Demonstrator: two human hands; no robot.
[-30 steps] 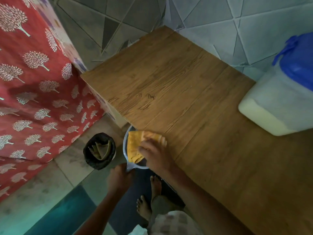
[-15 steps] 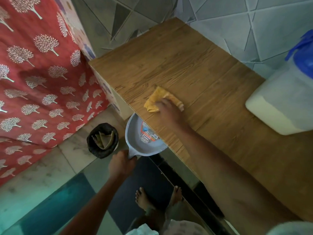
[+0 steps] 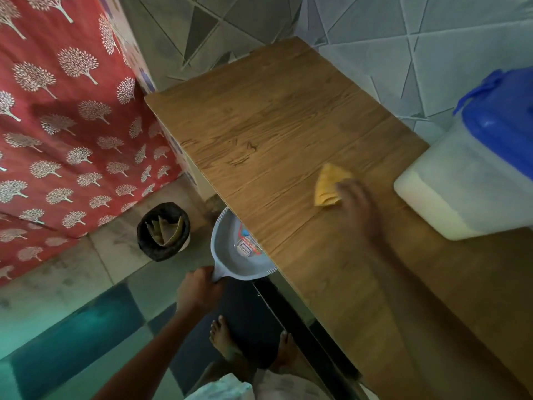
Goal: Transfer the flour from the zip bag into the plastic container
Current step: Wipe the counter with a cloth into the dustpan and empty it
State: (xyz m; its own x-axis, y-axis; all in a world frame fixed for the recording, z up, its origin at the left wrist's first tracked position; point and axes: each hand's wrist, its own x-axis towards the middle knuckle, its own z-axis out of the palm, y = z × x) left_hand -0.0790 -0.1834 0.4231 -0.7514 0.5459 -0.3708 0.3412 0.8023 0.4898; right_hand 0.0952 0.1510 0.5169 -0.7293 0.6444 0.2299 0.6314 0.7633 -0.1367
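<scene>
The translucent plastic container [image 3: 461, 180] with a blue lid [image 3: 501, 122] stands at the right of the wooden counter [image 3: 274, 116], with pale flour in its lower part. My right hand [image 3: 356, 203] presses a folded yellow cloth [image 3: 328, 184] flat on the counter, just left of the container. My left hand [image 3: 199, 290] grips the handle of a grey dustpan [image 3: 230, 255], which is held below the counter's front edge. No zip bag is in view.
A black-lined waste bin [image 3: 163, 230] holding scraps stands on the tiled floor left of the dustpan. A red tree-patterned curtain [image 3: 57, 125] hangs at the left. Grey tiled wall [image 3: 375, 39] backs the counter. My bare feet [image 3: 227, 342] stand below.
My right hand has slid the yellow cloth from the counter's front edge over the dustpan back across the counter toward the container. The dustpan stays under the edge.
</scene>
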